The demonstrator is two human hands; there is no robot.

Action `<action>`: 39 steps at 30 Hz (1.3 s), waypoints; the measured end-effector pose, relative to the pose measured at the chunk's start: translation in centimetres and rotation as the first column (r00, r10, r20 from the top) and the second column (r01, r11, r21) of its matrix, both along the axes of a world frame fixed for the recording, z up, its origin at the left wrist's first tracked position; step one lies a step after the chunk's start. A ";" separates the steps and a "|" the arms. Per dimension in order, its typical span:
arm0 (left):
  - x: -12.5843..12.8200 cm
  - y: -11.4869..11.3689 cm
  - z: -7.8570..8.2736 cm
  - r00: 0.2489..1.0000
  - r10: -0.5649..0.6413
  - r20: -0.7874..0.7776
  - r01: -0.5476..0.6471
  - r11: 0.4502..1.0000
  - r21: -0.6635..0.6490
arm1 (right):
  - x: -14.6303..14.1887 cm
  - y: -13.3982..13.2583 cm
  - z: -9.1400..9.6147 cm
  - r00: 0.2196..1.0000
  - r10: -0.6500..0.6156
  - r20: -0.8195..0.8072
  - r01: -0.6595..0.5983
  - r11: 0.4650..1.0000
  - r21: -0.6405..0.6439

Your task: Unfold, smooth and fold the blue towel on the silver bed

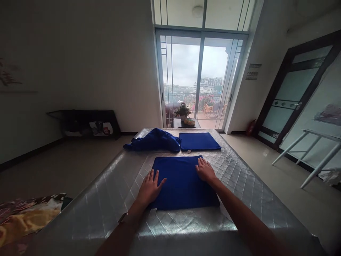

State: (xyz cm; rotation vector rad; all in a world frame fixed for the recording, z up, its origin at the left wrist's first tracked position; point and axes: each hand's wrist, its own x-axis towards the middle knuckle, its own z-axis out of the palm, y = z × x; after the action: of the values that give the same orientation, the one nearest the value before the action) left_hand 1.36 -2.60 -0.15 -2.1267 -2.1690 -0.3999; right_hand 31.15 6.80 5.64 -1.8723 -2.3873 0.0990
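A folded blue cloth (183,183) lies flat on a plastic-wrapped quilted mattress (112,192). My left hand (149,188) rests palm down on the cloth's left edge, fingers spread. My right hand (205,170) lies flat on its upper right corner, fingers stretched out. Neither hand grips anything. Further back lies a second neatly folded blue cloth (198,141). To its left sits a crumpled blue cloth (156,140).
Sliding glass doors (198,78) open on a balcony with a potted plant (183,111) on a small table. A dark low shelf (85,122) stands at the left wall. White table legs (314,153) are at right. A patterned fabric (26,218) lies at lower left.
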 end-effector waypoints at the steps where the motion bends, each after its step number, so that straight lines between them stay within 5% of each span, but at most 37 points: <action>1: 0.1 0.0 0.0 1.000 0.015 -0.001 -0.015 1.000 -0.004 | -0.1 0.8 0.0 1.000 0.007 -0.012 -0.007 1.000 0.000; 11: -0.2 -0.2 0.4 0.999 0.038 0.003 -0.038 0.994 -0.103 | 0.2 4.4 -3.3 0.996 -0.015 -0.084 0.013 1.000 -0.020; 20: -0.3 -0.3 0.5 0.998 0.032 -0.048 -0.038 0.991 -0.127 | 0.1 4.5 -2.6 0.995 -0.038 -0.094 0.034 0.998 -0.043; 27: -0.2 0.8 1.9 0.994 0.080 -0.077 -0.095 0.971 -0.220 | 0.1 4.2 -2.6 0.993 -0.037 -0.116 0.035 0.999 -0.016; 31: 4.1 3.5 3.8 0.996 0.028 -0.090 -0.045 0.980 -0.194 | 0.0 4.3 -2.8 0.991 -0.037 -0.127 0.037 0.999 -0.004; 33: 8.1 5.3 4.4 0.988 -0.143 -0.055 0.133 0.979 -0.157 | 0.1 4.3 -2.9 0.991 -0.034 -0.131 0.035 0.999 0.002; 36: 14.2 8.4 4.4 0.905 -0.425 0.036 0.426 0.897 -0.120 | 0.4 4.3 -3.1 0.995 -0.008 -0.103 0.008 1.000 0.000; 39: 18.1 11.2 3.6 0.848 -0.518 0.114 0.527 0.846 -0.074 | 0.8 4.3 -3.3 0.998 0.022 -0.053 -0.023 1.000 -0.011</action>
State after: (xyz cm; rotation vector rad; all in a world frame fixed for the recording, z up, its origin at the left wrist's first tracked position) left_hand 19.43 8.59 3.43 -2.8026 -1.6349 -0.4284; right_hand 31.97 11.10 2.34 -1.8249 -2.3786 0.1626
